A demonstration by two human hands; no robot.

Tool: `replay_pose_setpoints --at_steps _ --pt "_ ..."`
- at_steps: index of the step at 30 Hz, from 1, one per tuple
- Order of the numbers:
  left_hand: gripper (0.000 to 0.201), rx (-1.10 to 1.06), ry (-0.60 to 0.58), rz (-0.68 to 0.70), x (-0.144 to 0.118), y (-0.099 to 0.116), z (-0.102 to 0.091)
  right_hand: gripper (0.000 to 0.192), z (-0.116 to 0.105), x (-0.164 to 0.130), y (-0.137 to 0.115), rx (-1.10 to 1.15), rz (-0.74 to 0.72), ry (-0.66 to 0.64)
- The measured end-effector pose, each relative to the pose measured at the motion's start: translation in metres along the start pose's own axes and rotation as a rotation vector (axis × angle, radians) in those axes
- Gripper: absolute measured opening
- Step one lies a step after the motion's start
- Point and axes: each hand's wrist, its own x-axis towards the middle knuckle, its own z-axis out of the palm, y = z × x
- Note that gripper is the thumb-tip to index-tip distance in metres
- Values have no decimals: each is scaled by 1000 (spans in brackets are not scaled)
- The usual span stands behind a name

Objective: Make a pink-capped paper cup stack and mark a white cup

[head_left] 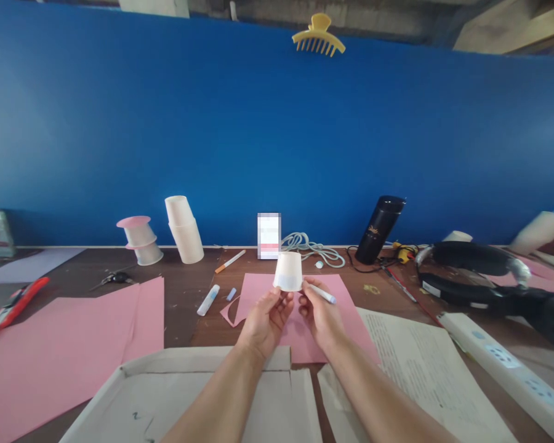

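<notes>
Head-camera view: an upturned paper cup (289,271) is held above a pink sheet (300,320), rim pinched by the fingers of the left hand (268,320), seemingly so its wall is steadied. A glue stick (322,293) is clamped in the right hand (321,317), tip beside the cup; its cap (231,294) lies nearby.

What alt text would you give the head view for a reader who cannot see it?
Two bare hands hold an upturned white paper cup above a pink paper sheet on a cluttered brown table; the left hand steadies its rim and the right hand has a white pen. Behind stand stacked cups and a black flask against a blue wall.
</notes>
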Motion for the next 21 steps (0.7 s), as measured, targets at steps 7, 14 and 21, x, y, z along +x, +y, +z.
replay_pose_setpoints --at_steps 7,14,21 --pt "7 63 -36 12 -1 -2 0 32 -4 3 -3 265 110 -77" --pt "9 85 -62 25 -3 -1 1 32 -3 2 -3 332 129 -82" --pt "12 73 -92 26 -6 0 3 31 -3 2 -2 364 158 -104"
